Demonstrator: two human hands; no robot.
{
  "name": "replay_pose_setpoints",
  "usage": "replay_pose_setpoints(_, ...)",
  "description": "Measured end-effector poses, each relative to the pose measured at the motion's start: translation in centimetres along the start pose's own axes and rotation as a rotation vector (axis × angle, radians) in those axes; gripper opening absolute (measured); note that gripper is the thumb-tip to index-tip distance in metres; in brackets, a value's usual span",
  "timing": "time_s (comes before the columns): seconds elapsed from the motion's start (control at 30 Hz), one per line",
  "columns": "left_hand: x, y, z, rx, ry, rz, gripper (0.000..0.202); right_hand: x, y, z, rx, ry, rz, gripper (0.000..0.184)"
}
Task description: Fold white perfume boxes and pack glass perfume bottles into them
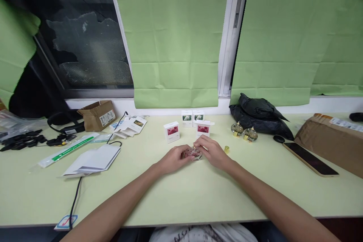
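Observation:
A small clear glass bottle (195, 154), which looks like a perfume bottle, stands on the table between both hands. My left hand (174, 159) is closed around its left side. Pinched fingers of my right hand (212, 153) touch the top of its neck; whether a small part is between the fingertips cannot be made out. Just right of that hand lies a small yellowish cap (226, 149). Behind the hands are a closed white box with a red flower picture (171, 133) and a similar box with its flap open (203, 128).
Two white boxes with green pictures (187, 118) stand behind. Two glass bottles with gold parts (250, 134) are at right, by black plastic bags (258, 117), a phone (310, 159) and a carton (331, 140). Left are papers (93, 160), a cable (75, 200) and a small carton (98, 116).

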State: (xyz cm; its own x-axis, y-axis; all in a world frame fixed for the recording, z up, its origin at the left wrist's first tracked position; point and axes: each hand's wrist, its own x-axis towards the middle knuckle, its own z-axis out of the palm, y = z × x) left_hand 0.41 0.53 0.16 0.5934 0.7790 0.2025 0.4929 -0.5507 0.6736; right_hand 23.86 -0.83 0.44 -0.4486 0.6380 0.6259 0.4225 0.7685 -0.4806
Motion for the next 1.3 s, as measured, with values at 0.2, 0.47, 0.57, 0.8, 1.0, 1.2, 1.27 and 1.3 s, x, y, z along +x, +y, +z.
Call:
replay_pose_setpoints(0.2,0.0,0.2,0.0,0.005,0.012,0.002,0.041,-0.1,0.3,0.1,-0.004,0.007,-0.014,0.017)
replay_pose_setpoints(0.47,0.1,0.0,0.0,0.004,0.015,0.005,0.044,0.4,0.1,-0.4,-0.039,-0.033,-0.016,0.018)
replay_pose_setpoints(0.57,0.1,0.1,0.0,0.004,0.016,0.011,0.042,0.6,0.4,-0.3,0.004,-0.032,0.009,0.017)
replay_pose_setpoints(0.8,0.1,0.1,0.0,-0.007,0.012,0.015,0.041,0.1,0.4,-0.2,-0.043,-0.004,-0.041,0.018)
replay_pose_setpoints(1.0,0.1,0.0,0.0,0.001,0.015,0.011,0.043,1.2,-0.1,-1.4,-0.132,-0.115,-0.078,0.018)
replay_pose_setpoints(1.2,0.1,-0.1,0.1,-0.001,0.013,0.004,0.042,1.2,0.4,-0.9,-0.007,-0.068,-0.008,0.017)
replay_pose_setpoints(1.27,0.1,-0.1,0.0,0.002,0.004,0.007,0.041,0.8,0.7,-0.5,0.032,-0.035,0.006,0.016)
replay_pose_setpoints(1.3,0.1,-0.1,0.0,0.003,0.000,0.009,0.041,0.7,0.8,-0.3,0.049,-0.017,0.008,0.016)
